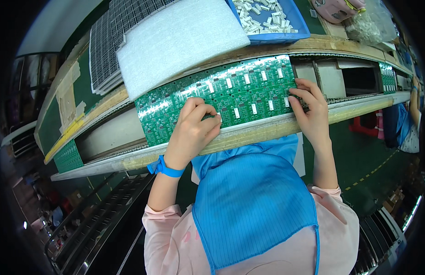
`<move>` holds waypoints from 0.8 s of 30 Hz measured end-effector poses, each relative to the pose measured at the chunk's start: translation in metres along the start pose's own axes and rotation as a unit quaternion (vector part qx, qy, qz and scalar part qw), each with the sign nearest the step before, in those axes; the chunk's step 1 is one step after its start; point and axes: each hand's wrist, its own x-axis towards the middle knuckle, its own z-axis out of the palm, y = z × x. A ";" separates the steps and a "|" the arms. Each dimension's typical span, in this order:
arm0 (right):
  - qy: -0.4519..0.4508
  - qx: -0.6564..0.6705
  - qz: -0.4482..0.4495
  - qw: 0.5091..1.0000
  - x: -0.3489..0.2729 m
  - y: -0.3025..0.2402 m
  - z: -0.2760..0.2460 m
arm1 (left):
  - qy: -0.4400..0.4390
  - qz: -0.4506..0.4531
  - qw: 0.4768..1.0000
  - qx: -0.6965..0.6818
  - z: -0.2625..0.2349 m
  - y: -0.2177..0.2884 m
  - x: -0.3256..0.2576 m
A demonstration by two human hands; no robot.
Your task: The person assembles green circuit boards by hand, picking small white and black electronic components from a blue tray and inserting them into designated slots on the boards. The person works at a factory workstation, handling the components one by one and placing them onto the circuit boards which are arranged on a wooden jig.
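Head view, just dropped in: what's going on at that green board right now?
A person in a blue apron works at a conveyor line. Their left hand presses fingertips onto the near edge of a green circuit board panel carrying small white components; the right hand rests on the panel's right end. Behind it lie a white foam sheet and a blue tray of small white parts. Another green board sits further left.

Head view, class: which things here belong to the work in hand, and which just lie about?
In hand: green circuit board, left hand and right hand on it, blue tray of white parts.
Lying about: white foam sheet, stacked dark trays, pink pouch.
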 end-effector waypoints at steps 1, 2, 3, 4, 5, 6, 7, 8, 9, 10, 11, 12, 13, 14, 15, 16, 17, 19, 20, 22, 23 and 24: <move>0.001 0.012 0.004 1.000 0.000 -0.001 0.000 | -0.011 -0.001 1.000 0.019 -0.002 0.003 0.002; 0.006 0.015 0.015 1.000 -0.001 -0.002 0.001 | -0.021 -0.002 0.999 0.037 -0.004 0.006 0.004; 0.012 0.018 0.026 0.999 -0.002 -0.002 0.002 | -0.025 -0.005 0.999 0.040 -0.007 0.009 0.006; 0.018 0.022 0.036 0.999 -0.003 -0.003 0.002 | -0.028 -0.007 0.999 0.044 -0.012 0.013 0.009; 0.015 0.036 0.051 0.998 -0.002 -0.005 0.002 | -0.032 -0.010 0.998 0.048 -0.016 0.016 0.010; 0.011 0.051 0.066 0.996 -0.001 -0.007 0.001 | -0.036 -0.020 0.999 0.032 -0.018 0.017 0.009; 0.010 0.066 0.077 0.995 0.003 -0.008 0.000 | -0.037 -0.029 0.999 0.017 -0.022 0.016 0.009; -0.003 0.049 0.043 0.998 0.004 -0.009 -0.001 | -0.038 -0.037 0.999 0.001 -0.026 0.016 0.009; -0.015 0.031 0.008 0.999 0.003 -0.008 -0.002 | -0.037 -0.048 0.998 -0.025 -0.032 0.018 0.007; -0.023 0.014 -0.032 0.999 0.008 -0.008 -0.003 | -0.033 -0.057 0.997 -0.048 -0.041 0.021 0.008; -0.044 0.010 -0.035 0.998 0.013 -0.011 -0.007 | -0.028 -0.065 0.995 -0.071 -0.051 0.023 0.011; -0.093 -0.021 -0.034 0.995 0.024 -0.014 -0.014 | 0.013 -0.061 0.997 -0.046 -0.063 0.024 0.017; -0.141 -0.053 -0.031 0.988 0.037 -0.025 -0.028 | 0.051 -0.055 0.997 -0.021 -0.075 0.023 0.025; -0.189 -0.088 -0.027 0.978 0.047 -0.035 -0.037 | 0.090 -0.050 0.995 0.002 -0.086 0.020 0.030; -0.189 -0.064 -0.056 0.978 0.060 -0.039 -0.036 | 0.126 -0.067 0.989 0.044 -0.095 0.010 0.036; -0.174 -0.047 -0.089 0.980 0.074 -0.052 -0.037 | 0.161 -0.083 0.980 0.086 -0.105 -0.004 0.045; -0.162 -0.029 -0.125 0.978 0.091 -0.076 -0.034 | 0.183 -0.107 0.968 0.136 -0.113 -0.021 0.050; -0.137 0.011 -0.185 0.973 0.121 -0.108 -0.012 | 0.222 -0.135 0.943 0.207 -0.121 -0.057 0.055; -0.122 0.033 -0.208 0.970 0.139 -0.117 0.003 | 0.237 -0.137 0.934 0.229 -0.122 -0.074 0.058; -0.076 -0.001 -0.295 0.952 0.178 -0.117 0.040 | 0.237 -0.149 0.930 0.238 -0.121 -0.093 0.071; -0.073 -0.023 -0.284 0.956 0.194 -0.117 0.058 | 0.222 -0.163 0.934 0.226 -0.118 -0.100 0.076; -0.070 -0.044 -0.270 0.959 0.206 -0.117 0.071 | 0.204 -0.177 0.938 0.215 -0.116 -0.107 0.081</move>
